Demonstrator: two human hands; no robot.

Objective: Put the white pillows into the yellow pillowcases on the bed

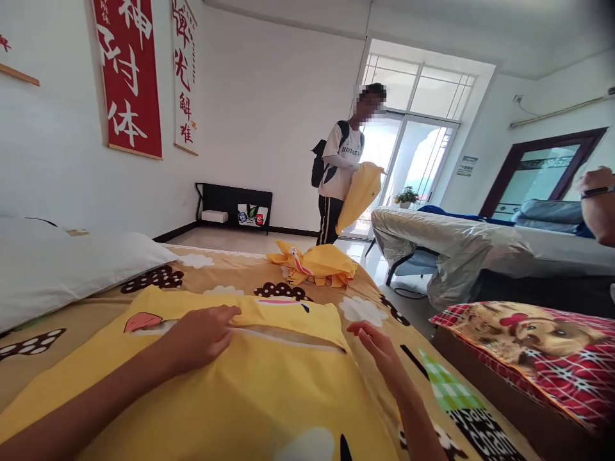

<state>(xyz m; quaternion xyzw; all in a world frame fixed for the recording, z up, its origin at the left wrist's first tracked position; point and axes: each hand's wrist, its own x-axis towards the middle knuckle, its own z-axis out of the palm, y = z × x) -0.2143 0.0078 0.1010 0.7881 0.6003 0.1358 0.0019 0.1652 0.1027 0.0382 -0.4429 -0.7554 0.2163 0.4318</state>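
Note:
A yellow pillowcase (288,378) with cartoon prints lies in front of me on the bed, filled out from inside. Across its upper part runs a long slit-like opening (293,337), with pale material showing in it. My left hand (204,336) rests at this opening, its fingers bent over the flap's edge and closed on the fabric. Just off the pillowcase's right corner is my right hand (382,352), fingers apart and holding nothing. A crumpled yellow cloth (321,261) with printed figures lies farther back on the bed.
A white pillow (86,262) is at left. At right sits a red checked cushion (538,358) with a bear print. Beyond the bed a person (343,153) holds a yellow cloth (362,192). Another person's arm (598,205) shows at the right edge, near a plastic-covered table (446,237).

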